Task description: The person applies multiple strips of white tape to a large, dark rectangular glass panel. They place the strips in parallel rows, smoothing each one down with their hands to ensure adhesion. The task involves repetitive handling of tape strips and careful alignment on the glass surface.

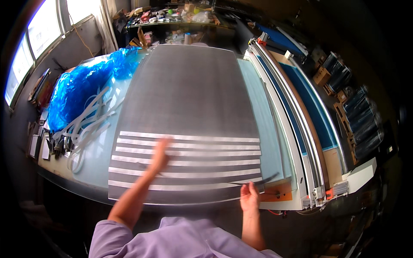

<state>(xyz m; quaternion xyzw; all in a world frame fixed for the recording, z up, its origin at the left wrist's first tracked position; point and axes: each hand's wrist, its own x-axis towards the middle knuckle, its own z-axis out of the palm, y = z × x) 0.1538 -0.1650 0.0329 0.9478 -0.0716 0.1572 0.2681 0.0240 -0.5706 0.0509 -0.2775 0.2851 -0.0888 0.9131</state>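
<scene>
A large dark grey sheet [193,90] lies before me, with several white strips [215,163] running in parallel across its near part. Over the left half of these strips is my left hand [161,155], smeared by motion, so its fingers cannot be made out. My right hand [249,197] is at the sheet's near right corner, its fingers closed on a thin dark strip [269,178]. That strip sticks out to the right past the sheet's edge.
Crumpled blue plastic film [79,90] and a tangle of whitish bands [88,129] lie on the table's left side. Along the right runs a long frame with metal rails [297,116]. A cluttered bench [176,22] stands behind; dark wrapped rolls [363,120] are at far right.
</scene>
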